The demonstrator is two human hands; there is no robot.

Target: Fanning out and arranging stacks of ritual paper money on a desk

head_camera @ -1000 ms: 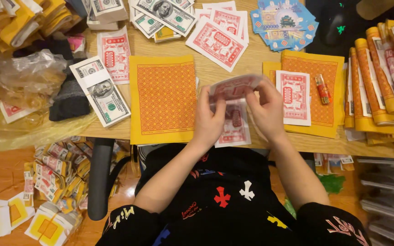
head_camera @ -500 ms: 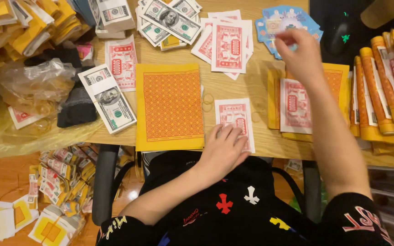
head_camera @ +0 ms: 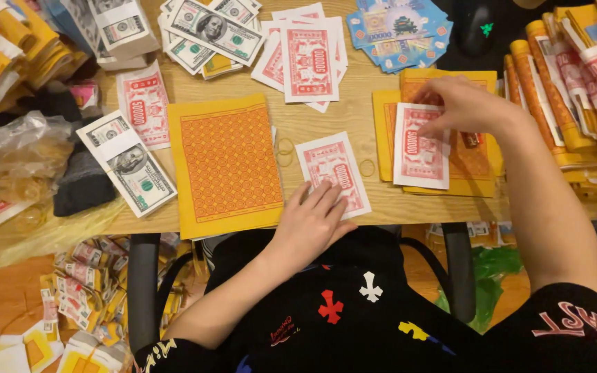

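My left hand (head_camera: 312,220) lies flat, fingers apart, on a small stack of red-and-white paper notes (head_camera: 336,169) near the table's front edge. My right hand (head_camera: 461,105) reaches to the right and touches the top of a second red-and-white note stack (head_camera: 417,153), which rests on a pile of yellow-orange sheets (head_camera: 478,166). Whether its fingers pinch a note I cannot tell. A large yellow sheet with an orange patterned panel (head_camera: 226,162) lies left of my left hand. Two thin rubber bands (head_camera: 285,148) sit between the sheet and the notes.
Green banknote bundles (head_camera: 129,169), more red notes (head_camera: 309,59) and blue notes (head_camera: 399,27) cover the far table. Rolled yellow paper bundles (head_camera: 575,90) line the right edge. A plastic bag (head_camera: 8,155) and dark pouch sit left. Paper bundles litter the floor (head_camera: 77,290).
Both hands held a red note stack a second ago. The stack was set down under my left hand; my right hand reached far right, then came back down onto the right note stack.
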